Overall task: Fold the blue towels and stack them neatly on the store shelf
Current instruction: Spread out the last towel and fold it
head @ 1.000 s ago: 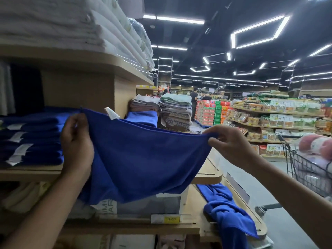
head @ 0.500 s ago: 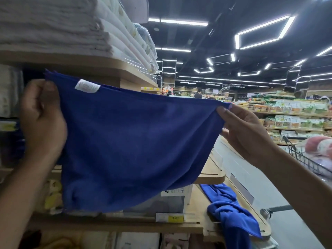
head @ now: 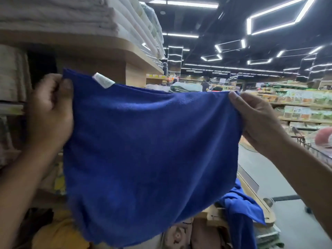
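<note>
A blue towel [head: 150, 155] hangs spread flat in front of me, with a white label [head: 103, 82] near its top left edge. My left hand [head: 49, 112] pinches the top left corner. My right hand [head: 258, 119] pinches the top right corner. The towel covers most of the wooden store shelf [head: 129, 56] behind it, so the stack of folded blue towels is hidden. Another blue towel [head: 240, 211] lies crumpled over the lower shelf edge at the bottom right.
White folded towels [head: 75, 15] fill the top shelf. A shopping cart [head: 316, 150] with pink goods stands at the right edge. The aisle floor [head: 280, 187] runs along the right, with grocery shelves [head: 296, 105] beyond. Yellow items sit low on the left.
Both hands lifted the towel off the shelf and pulled it out flat and higher. My view moved closer and the folded blue stack went out of sight behind the towel.
</note>
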`<state>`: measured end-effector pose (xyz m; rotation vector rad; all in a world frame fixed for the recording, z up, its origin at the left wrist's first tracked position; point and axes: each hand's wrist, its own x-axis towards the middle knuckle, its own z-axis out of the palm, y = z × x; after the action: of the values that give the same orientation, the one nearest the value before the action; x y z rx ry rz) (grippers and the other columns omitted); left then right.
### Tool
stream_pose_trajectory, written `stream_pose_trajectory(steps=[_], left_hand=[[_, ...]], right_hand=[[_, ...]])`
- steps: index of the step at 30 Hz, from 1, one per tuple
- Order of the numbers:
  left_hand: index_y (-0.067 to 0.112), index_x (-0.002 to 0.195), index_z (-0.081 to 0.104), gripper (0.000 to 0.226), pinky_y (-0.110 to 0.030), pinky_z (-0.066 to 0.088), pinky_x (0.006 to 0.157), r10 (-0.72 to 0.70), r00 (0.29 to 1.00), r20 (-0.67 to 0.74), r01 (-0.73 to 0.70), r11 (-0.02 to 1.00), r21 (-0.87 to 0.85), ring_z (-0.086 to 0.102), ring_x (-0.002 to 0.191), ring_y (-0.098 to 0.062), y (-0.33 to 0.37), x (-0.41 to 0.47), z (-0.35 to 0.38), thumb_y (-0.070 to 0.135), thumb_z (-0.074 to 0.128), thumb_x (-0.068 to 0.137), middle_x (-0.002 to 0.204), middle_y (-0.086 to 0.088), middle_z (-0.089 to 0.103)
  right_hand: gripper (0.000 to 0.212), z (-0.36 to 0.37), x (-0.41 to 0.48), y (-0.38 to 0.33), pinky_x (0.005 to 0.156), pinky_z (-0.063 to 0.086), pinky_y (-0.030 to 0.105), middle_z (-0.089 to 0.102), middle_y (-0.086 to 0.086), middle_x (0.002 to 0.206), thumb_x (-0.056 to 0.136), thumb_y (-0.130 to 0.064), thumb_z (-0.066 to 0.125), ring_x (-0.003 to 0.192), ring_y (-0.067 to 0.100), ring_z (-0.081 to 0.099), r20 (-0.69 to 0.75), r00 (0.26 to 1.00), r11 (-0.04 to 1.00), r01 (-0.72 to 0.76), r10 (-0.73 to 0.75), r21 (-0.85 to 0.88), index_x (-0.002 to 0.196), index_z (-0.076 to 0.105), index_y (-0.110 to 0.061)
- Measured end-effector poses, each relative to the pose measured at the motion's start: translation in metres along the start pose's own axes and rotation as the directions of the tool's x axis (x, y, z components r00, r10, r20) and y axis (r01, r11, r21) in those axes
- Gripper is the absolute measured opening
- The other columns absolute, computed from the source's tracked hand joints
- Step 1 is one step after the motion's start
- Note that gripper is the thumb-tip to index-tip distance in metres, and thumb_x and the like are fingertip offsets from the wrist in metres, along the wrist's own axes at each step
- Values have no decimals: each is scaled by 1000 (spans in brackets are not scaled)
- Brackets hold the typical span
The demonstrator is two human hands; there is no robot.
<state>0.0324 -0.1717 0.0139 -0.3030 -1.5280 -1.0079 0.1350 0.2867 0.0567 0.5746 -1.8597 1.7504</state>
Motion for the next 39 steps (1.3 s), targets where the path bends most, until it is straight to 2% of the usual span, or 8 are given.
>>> stream_pose_trajectory(steps=[6, 11, 15, 18, 22, 29, 35, 39], left_hand=[[35, 90, 54, 25, -6, 37, 68, -143, 954, 264, 172, 981, -88, 51, 70, 18, 34, -73, 18, 19, 45, 108, 77, 37, 61], [35, 104, 67, 31, -17, 47, 83, -206, 977, 55, 213, 928, -305, 60, 93, 7, 30, -75, -6, 62, 56, 94, 100, 23, 68], [33, 90, 57, 20, -17, 38, 65, -134, 959, 250, 163, 982, -98, 47, 69, 11, 30, -79, 4, 31, 45, 107, 78, 19, 58], [25, 97, 57, 15, -22, 37, 65, -94, 951, 293, 114, 992, -51, 46, 67, 8, 23, -91, 10, 24, 45, 105, 79, 3, 57], [34, 88, 55, 21, -17, 35, 60, -117, 956, 267, 143, 987, -80, 45, 64, 8, 23, -88, 7, 28, 44, 105, 72, 23, 57], [35, 89, 58, 20, -15, 34, 56, -152, 944, 292, 176, 983, -55, 47, 62, 4, 30, -67, 12, 37, 46, 105, 71, 15, 58], [5, 91, 62, 33, -40, 37, 65, -255, 902, 349, 185, 958, 221, 52, 74, -24, -5, -4, 89, 32, 47, 101, 75, -12, 55], [11, 92, 60, 31, -38, 36, 67, -308, 875, 373, 118, 883, 454, 62, 93, -44, -33, -6, 132, 37, 47, 102, 97, -24, 67]], right_hand=[[18, 6, -16, 46, 55, 54, 29, 70, -3, 71, 101, -23, 61, 62, 13, 65, -9, 974, 955, -222, 225, -196, 88, 71, -14], [32, -19, -19, 42, 59, 54, 20, 70, 0, 83, 80, -43, 82, 68, 10, 65, 194, 960, 940, -244, 200, 239, 97, 75, -17], [24, -9, -20, 55, 49, 49, 17, 65, -9, 63, 95, -28, 67, 55, 5, 58, 80, 983, 973, -149, 166, -178, 75, 78, -21], [23, -4, -18, 62, 52, 56, 23, 72, -5, 70, 99, -25, 64, 61, 10, 66, 3, 982, 943, -180, 189, -280, 82, 77, -16], [21, -5, -17, 64, 48, 51, 19, 71, -5, 70, 100, -27, 64, 57, 9, 64, 4, 984, 943, -168, 177, -288, 86, 76, -16], [23, -5, 8, 53, 44, 39, 16, 57, -9, 60, 94, -39, 71, 51, 5, 48, -57, 962, 936, -274, 268, -222, 82, 79, -20], [19, 1, 92, 76, 43, 36, 22, 61, 1, 72, 94, -36, 72, 44, 5, 48, -182, 921, 875, -385, 344, -293, 82, 74, -20], [27, 10, 129, 125, 63, 61, 38, 69, 21, 82, 97, -25, 67, 61, 27, 66, -219, 936, 687, -351, 275, -637, 81, 68, -4]])
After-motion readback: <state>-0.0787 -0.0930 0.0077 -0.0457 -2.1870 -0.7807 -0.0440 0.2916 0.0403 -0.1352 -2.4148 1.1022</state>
